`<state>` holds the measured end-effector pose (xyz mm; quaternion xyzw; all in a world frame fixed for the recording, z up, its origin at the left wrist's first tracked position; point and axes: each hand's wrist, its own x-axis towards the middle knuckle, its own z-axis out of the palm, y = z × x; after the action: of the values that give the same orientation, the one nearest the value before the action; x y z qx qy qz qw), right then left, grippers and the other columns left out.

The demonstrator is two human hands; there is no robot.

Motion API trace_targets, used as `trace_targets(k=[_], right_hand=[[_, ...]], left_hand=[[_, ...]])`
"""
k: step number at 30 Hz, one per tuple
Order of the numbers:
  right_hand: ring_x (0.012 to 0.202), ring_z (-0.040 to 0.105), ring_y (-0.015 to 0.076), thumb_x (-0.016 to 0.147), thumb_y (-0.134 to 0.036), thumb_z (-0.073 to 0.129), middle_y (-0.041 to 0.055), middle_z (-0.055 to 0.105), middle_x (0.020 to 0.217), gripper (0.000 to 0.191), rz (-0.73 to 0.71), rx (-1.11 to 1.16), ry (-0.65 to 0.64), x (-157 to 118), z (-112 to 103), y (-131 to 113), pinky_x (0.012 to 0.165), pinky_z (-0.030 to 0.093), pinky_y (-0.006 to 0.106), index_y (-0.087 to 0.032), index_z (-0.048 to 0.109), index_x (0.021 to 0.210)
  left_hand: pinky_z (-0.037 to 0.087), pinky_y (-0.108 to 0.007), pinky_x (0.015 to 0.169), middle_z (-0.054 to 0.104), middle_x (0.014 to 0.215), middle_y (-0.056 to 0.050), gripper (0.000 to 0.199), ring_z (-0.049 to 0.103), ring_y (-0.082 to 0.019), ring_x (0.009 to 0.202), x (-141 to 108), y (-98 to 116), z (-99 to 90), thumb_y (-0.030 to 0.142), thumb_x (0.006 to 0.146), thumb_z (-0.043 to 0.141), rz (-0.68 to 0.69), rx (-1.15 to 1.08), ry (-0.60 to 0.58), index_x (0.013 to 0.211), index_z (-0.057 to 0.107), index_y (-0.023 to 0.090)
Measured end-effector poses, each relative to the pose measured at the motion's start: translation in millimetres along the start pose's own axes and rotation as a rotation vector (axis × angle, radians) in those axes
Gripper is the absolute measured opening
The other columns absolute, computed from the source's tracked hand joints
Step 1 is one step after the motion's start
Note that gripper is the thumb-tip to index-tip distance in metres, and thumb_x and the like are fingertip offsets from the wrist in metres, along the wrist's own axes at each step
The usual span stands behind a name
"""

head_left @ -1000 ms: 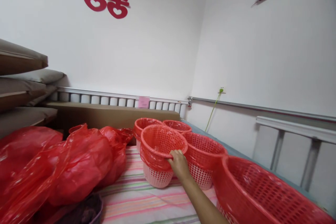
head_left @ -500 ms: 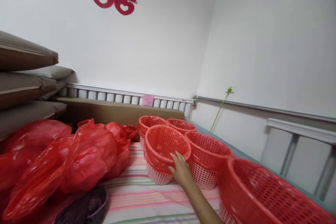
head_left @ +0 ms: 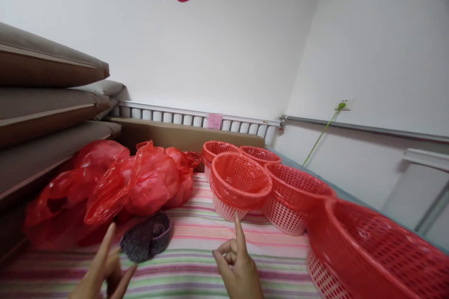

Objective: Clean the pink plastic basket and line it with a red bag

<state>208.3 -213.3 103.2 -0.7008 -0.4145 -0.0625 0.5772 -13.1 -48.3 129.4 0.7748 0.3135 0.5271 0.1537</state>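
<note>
My right hand [head_left: 238,261] is over the striped sheet, in front of the nearest small red basket [head_left: 229,208]; its index finger points up, the other fingers are curled, and nothing is in it. At the lower left my left hand [head_left: 105,271] is raised with index finger and thumb apart, also holding nothing. A dark purple fabric item [head_left: 145,238] lies just beyond it. Red plastic bags [head_left: 150,182] are heaped behind that. Several red baskets, lined with red film, stand on the right, with a large one [head_left: 336,238] closest.
Stacked grey-brown cushions [head_left: 45,103] rise on the left. A tan board [head_left: 164,133] and a white radiator [head_left: 168,116] line the back wall. A green cord [head_left: 319,140] hangs from a socket on the right.
My right hand has left the rim of the near small basket and moved down toward me. My left hand has come into view. The view has shifted left, so everything sits further right.
</note>
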Motion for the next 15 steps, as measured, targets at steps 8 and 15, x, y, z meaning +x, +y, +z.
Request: trace_targets(k=[8, 15], right_hand=[[0.047, 0.044, 0.0092, 0.082, -0.020, 0.049, -0.0102, 0.041, 0.056, 0.081, -0.189, -0.148, 0.082, 29.0, -34.6, -92.2, 0.052, 0.040, 0.018, -0.023, 0.000, 0.146], [0.046, 0.041, 0.0102, 0.080, -0.018, 0.048, -0.0114, 0.032, 0.053, 0.081, -0.102, -0.241, 0.033, 47.2, -26.9, -77.8, 0.054, 0.038, 0.019, -0.019, 0.001, 0.146]], left_hand=[[0.035, -0.015, 0.043, 0.023, 0.051, 0.013, 0.081, 0.031, -0.009, 0.038, 66.3, 76.9, -16.9, 0.040, 0.082, 0.048, 0.113, -0.109, -0.081, 0.146, 0.004, 0.016], [0.034, -0.018, 0.047, 0.026, 0.048, 0.014, 0.080, 0.036, -0.010, 0.039, 81.1, 40.4, 7.4, 0.027, 0.079, 0.046, 0.039, -0.005, -0.248, 0.146, 0.004, 0.013]])
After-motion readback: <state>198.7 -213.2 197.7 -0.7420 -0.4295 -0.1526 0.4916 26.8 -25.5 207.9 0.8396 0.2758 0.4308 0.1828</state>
